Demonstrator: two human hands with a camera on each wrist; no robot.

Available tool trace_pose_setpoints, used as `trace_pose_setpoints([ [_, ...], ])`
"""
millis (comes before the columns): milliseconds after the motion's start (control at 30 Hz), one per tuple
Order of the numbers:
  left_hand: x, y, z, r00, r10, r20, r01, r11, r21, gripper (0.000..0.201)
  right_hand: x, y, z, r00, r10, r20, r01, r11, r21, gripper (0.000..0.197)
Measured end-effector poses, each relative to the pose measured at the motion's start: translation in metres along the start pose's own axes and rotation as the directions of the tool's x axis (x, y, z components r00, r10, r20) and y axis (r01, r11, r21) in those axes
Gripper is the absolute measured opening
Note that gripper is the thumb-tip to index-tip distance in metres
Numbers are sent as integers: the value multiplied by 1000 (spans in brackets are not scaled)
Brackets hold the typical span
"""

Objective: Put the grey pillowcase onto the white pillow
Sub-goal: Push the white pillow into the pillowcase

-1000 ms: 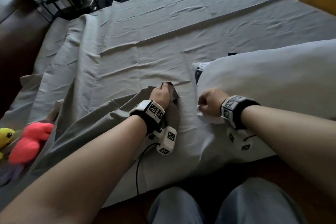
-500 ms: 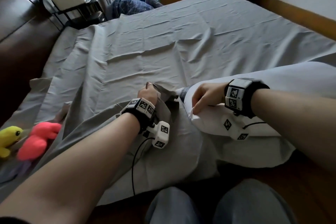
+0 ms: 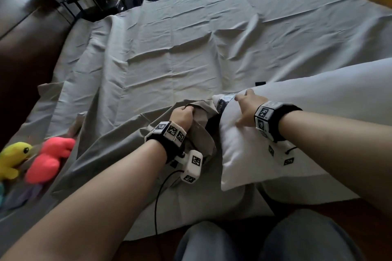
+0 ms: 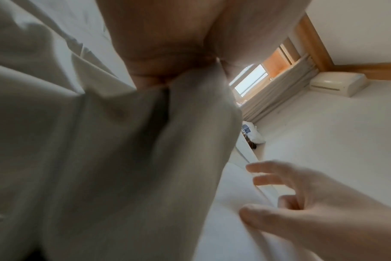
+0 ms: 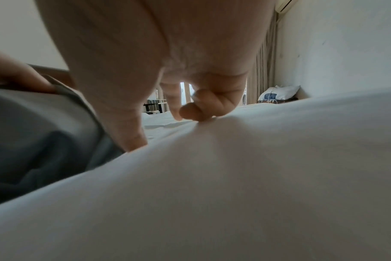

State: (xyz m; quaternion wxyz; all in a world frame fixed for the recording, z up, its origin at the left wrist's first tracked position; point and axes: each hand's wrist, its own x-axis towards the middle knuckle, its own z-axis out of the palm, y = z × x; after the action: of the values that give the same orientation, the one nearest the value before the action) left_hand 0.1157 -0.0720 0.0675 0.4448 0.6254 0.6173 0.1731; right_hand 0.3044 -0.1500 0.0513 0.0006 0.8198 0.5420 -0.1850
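The white pillow lies on the bed at the right, its near end beside the grey pillowcase, which is spread out at the left. My left hand grips the bunched edge of the pillowcase and holds it up. In the left wrist view my left hand holds the pillowcase as it hangs in folds. My right hand rests on the end of the pillow with spread fingers. The right wrist view shows my right hand touching the pillow with thumb and fingertips.
The grey bed sheet covers the whole bed. A yellow plush toy and a pink plush toy lie at the left edge. A dark wooden headboard stands at the left. My knees are at the bed's near edge.
My right hand let go of the pillow's corner, opened and moved further onto the pillow's end. The left hand kept its hold on the pillowcase edge and lifted it slightly.
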Motion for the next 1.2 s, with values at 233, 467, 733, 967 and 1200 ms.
trace_pose_setpoints([
  [233,37,-2,-2,942,-40,-332,7,995,-100,53,44,-16,14,977,116,180,-107,992,-61,137],
  [467,38,-19,11,967,17,-255,-44,994,-103,53,47,-15,26,996,51,69,-40,986,-162,31],
  [733,23,-6,-13,967,1,-253,-23,996,-81,46,26,-19,0,999,-38,-1,38,987,-158,16],
  [967,-6,15,-40,942,51,-331,-85,993,-87,54,-17,-29,-42,962,-217,166,253,937,-240,9],
  [1200,-28,23,-36,983,160,-94,-169,981,-98,49,-31,-40,-38,944,-296,146,317,937,-148,32],
])
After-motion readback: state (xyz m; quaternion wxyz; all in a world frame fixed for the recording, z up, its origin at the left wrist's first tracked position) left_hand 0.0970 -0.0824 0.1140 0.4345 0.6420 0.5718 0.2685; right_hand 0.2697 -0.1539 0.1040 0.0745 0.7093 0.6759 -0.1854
